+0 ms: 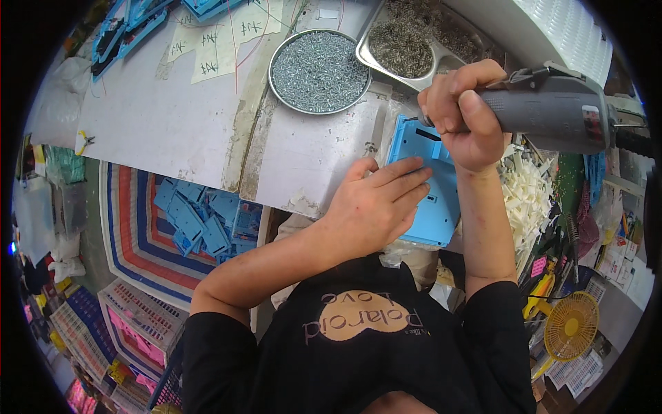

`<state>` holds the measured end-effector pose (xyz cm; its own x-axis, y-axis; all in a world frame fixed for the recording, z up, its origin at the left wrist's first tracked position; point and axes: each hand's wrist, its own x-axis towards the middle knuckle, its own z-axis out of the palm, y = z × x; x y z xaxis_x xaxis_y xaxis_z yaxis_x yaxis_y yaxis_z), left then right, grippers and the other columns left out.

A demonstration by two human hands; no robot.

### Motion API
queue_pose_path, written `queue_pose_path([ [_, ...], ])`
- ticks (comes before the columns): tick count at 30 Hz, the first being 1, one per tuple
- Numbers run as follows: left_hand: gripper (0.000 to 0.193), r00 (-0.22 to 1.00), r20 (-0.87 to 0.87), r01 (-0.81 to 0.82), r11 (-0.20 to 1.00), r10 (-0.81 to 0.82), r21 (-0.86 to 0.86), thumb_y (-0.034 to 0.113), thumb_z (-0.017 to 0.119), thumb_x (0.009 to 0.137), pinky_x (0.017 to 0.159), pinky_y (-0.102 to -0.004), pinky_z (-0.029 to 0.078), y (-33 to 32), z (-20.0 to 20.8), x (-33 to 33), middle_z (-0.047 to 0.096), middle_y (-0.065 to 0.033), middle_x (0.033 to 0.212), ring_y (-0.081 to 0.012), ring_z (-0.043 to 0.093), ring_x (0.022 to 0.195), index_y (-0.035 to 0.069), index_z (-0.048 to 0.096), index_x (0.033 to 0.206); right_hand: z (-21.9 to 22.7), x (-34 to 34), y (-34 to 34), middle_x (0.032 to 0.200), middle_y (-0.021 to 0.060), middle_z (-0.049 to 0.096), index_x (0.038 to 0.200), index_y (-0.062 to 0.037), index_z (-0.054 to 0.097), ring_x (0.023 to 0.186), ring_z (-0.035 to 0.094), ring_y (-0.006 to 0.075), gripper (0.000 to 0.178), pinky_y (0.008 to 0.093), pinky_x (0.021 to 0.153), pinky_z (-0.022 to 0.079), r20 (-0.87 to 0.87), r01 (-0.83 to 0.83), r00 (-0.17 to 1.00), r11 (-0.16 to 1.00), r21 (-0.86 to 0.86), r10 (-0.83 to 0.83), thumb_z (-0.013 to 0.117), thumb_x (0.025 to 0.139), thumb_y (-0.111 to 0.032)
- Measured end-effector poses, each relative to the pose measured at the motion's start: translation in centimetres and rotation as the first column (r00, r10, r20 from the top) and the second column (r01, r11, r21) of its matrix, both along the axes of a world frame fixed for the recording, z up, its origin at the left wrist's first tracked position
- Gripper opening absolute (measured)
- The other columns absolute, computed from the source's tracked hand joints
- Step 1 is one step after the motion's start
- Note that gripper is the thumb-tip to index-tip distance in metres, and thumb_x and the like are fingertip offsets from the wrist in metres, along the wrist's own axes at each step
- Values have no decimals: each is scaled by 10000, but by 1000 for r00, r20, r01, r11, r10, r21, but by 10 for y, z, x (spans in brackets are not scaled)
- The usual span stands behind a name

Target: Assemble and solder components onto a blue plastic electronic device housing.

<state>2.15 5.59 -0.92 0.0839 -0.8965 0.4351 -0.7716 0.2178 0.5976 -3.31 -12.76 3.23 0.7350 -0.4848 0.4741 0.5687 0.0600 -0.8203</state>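
Clenched around the grey barrel of an electric screwdriver (552, 107), the worker's right hand (463, 114) holds the tool level above a light blue plastic panel (429, 183) at the near edge of a worn white workbench (179, 117). Fingers and thumb are wrapped fully round the grip, and the tool's tip is hidden behind the fist, so whether it touches the panel cannot be told. Beside it, the left hand (376, 203) lies flat and open on the panel, fingers spread across its upper face, pinning it to the bench rather than grasping it. Part of the panel juts out over the bench edge toward the worker's body.

Just beyond the panel sits a round metal dish of small silver screws (318, 70), and next to that a rectangular metal tray of darker screws (407, 45). Paper sheets (221, 38) with handwritten marks lie farther back on the bench. To the worker's right a heap of small white plastic parts (527, 193) spreads beside the panel. Below the bench on the left, a striped woven bag (138, 228) holds a pile of matching blue plastic pieces (203, 217), and a small yellow fan (571, 324) stands low on the right.
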Motion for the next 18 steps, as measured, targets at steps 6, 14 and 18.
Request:
queue_pose_path([
  [6, 309, 999, 45, -18, 1000, 17, 22, 145, 710, 856, 894, -429, 418, -2, 1, -3, 672, -16, 1356, -161, 588, 1309, 114, 725, 1163, -3, -2, -2, 595, 10, 436, 968, -57, 493, 524, 396, 107, 180, 308, 550, 366, -177, 19, 983, 989, -145, -45, 609, 957, -195],
  [14, 323, 997, 72, -21, 998, 18, 53, 139, 697, 858, 918, -437, 405, 1, 5, -6, 656, -18, 1383, -165, 577, 1321, 130, 714, 1180, -8, 1, -10, 593, 33, 475, 955, -36, 518, 526, 436, 106, 194, 299, 541, 371, -72, -137, 988, 990, -45, 133, 643, 947, -184],
  [18, 330, 996, 84, -27, 999, 24, 44, 130, 695, 849, 923, -434, 396, 1, 3, -6, 657, -18, 1384, -163, 579, 1319, 136, 715, 1178, -12, 1, -9, 599, 31, 475, 973, -25, 534, 523, 436, 109, 174, 292, 539, 368, -32, -98, 995, 994, -52, 96, 633, 947, -166],
])
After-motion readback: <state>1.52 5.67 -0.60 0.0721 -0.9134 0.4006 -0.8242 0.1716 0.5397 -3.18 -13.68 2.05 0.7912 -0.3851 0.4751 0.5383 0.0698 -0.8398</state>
